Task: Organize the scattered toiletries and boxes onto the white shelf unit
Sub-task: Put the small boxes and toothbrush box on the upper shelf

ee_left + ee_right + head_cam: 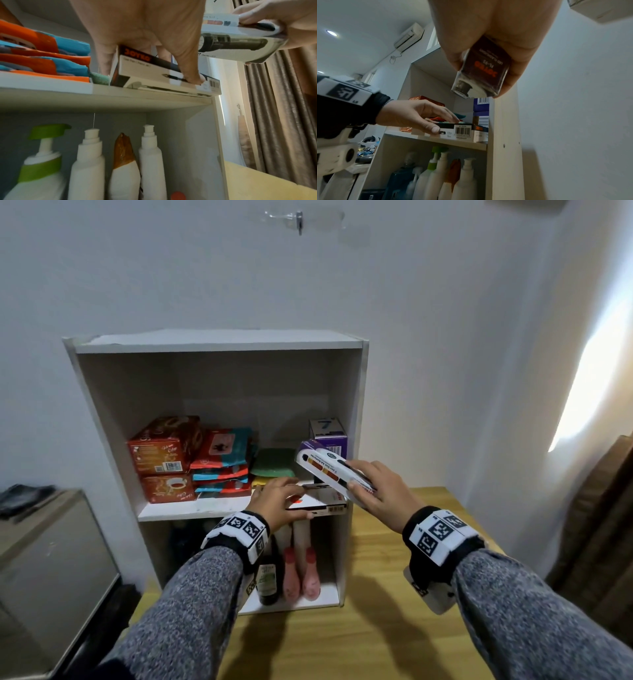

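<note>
1. My left hand (274,501) lies palm-down on a flat white-and-black box (164,75) at the front right of the middle shelf of the white shelf unit (219,342). Fingers are spread over its top and the thumb presses its front face by the barcode; the far side of the box is hidden under my palm.
2. My right hand (376,491) grips a flashlight box (329,470), fingers and thumb wrapped round its sides. It is held tilted in the air, above the shelved box and just in front of the shelf opening.
3. Behind it stands a purple-and-white box (329,429), partly covered.
4. Left on the same shelf: two stacked red boxes (164,457), a stack of red-and-teal pouches (222,467), and something green (274,463), possibly a sponge; too blurred to confirm.
5. Lower compartment: white pump bottles (87,162), a green-capped pump bottle (41,155), two pink bottles (301,577), a dark bottle (267,580). My left wrist hides much of this in the head view.
</note>
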{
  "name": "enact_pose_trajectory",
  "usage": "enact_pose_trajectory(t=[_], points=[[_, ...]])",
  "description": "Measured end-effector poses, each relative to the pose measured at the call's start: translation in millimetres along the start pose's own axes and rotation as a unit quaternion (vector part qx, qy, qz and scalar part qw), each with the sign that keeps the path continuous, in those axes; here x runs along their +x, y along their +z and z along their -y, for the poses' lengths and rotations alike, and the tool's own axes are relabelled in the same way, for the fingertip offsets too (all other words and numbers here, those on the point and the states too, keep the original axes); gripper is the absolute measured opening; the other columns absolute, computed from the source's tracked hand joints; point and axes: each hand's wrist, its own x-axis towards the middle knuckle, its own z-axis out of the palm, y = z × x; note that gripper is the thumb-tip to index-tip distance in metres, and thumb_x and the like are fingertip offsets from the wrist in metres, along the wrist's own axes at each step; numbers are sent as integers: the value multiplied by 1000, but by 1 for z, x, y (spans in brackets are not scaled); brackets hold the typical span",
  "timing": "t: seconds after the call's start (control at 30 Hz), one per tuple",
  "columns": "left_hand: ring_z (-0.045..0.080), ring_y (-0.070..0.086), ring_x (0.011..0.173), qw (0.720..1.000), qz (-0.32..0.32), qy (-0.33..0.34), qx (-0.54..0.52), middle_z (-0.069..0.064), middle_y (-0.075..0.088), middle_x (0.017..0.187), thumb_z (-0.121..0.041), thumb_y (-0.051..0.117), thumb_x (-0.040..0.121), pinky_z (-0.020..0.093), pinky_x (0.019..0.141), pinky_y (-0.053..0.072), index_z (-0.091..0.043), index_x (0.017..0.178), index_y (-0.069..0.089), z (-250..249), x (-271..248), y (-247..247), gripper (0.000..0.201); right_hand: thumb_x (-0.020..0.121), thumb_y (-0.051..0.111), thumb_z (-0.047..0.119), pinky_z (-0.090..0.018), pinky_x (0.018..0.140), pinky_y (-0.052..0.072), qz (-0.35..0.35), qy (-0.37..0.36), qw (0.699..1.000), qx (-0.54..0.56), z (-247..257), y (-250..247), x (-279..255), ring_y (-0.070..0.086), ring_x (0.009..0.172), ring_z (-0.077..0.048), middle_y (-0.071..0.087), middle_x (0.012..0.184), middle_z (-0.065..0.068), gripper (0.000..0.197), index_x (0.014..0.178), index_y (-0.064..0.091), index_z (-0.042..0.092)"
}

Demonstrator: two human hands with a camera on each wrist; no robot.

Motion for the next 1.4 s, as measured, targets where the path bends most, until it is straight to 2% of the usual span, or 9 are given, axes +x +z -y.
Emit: enact_pose_trajectory(t=[0.1, 0.2, 0.33, 0.47, 0.63, 0.8, 1.03, 1.2, 1.4], points=[[22, 38, 128, 995, -88, -6, -56, 3, 45, 135, -47, 77, 65, 38, 109, 31, -22, 119, 60, 5, -8, 4, 62, 90, 39, 41, -7, 71, 34, 8, -7, 1000, -5, 2, 2, 3, 48, 91, -11, 55, 110, -5, 50, 134, 43, 20], [21, 34, 129, 980, -139, -57, -133, 6, 38, 135, -41, 82, 61, 33, 109, 31, -16, 128, 51, 8, -21, 6, 78, 90, 40, 41, -5, 72, 32, 18, -14, 1000, -3, 8, 3, 6, 47, 94, -9, 55, 114, -5, 50, 135, 43, 19], [21, 32, 132, 956, -177, -130, -196, 8, 32, 140, -35, 82, 64, 32, 110, 31, -11, 140, 31, 8, -30, 13, 94, 95, 46, 34, -18, 83, 41, 40, -29, 999, -7, 16, 9, 15, 51, 103, -14, 54, 120, -5, 42, 135, 41, 21], [24, 28, 138, 932, -197, -176, -249, 11, 28, 148, -34, 79, 69, 36, 113, 27, -9, 145, 20, 11, -33, 22, 99, 95, 44, 36, -29, 95, 41, 117, -36, 991, -52, 22, 19, 27, 48, 112, -19, 50, 126, -7, 45, 137, 38, 21], [22, 41, 130, 917, -215, -170, -289, 8, 44, 140, -35, 81, 64, 43, 109, 37, -13, 141, 28, 17, -31, 29, 96, 94, 47, 36, -32, 99, 39, 168, -42, 978, -113, 26, 26, 40, 45, 118, -21, 48, 129, -7, 46, 136, 38, 22], [17, 45, 126, 913, -234, -153, -298, 4, 48, 135, -29, 79, 68, 32, 107, 37, -14, 139, 33, 18, -33, 32, 85, 93, 49, 35, -34, 101, 38, 195, -42, 970, -140, 23, 29, 50, 43, 121, -22, 49, 131, -7, 46, 136, 39, 22], [16, 47, 121, 914, -253, -130, -290, 4, 51, 128, -28, 78, 70, 28, 101, 38, -14, 130, 43, 19, -31, 33, 71, 90, 57, 23, -31, 96, 42, 128, -101, 964, -211, 25, 37, 46, 43, 119, -22, 49, 129, -4, 43, 131, 48, 19], [18, 51, 116, 913, -263, -133, -283, 5, 54, 124, -31, 79, 68, 34, 102, 43, -13, 127, 46, 19, -32, 33, 70, 88, 59, 16, -30, 98, 41, 130, -79, 971, -183, 27, 39, 48, 42, 121, -20, 49, 132, -1, 44, 131, 49, 20], [17, 51, 114, 909, -273, -134, -286, 4, 54, 122, -32, 79, 69, 30, 99, 43, -14, 124, 46, 16, -32, 34, 67, 88, 59, 24, -29, 95, 44, 105, -76, 976, -174, 23, 44, 42, 43, 120, -19, 47, 131, -2, 45, 132, 46, 20]])
